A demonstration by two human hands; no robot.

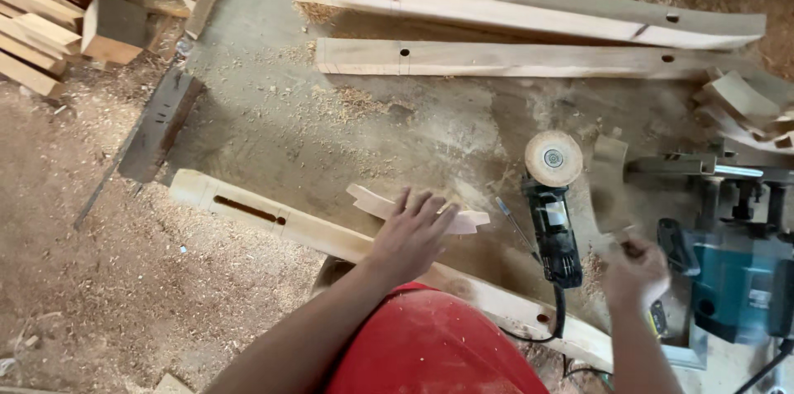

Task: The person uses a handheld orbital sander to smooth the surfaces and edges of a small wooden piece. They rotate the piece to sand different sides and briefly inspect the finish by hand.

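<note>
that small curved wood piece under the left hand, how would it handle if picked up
The curved wood piece is thin and short, so it is probably light and stiff. It lies flat on the dusty floor, so it should slide rather than roll. The left hand spreads over it, suggesting an easy one-hand lift.

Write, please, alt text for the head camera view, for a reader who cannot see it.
A person's left hand rests flat on a small curved wood piece above a long slotted beam, while the blurred right hand grips a thin wooden piece. An angle grinder lies between the hands, a teal power tool at right, on a sawdust-covered floor.
</note>
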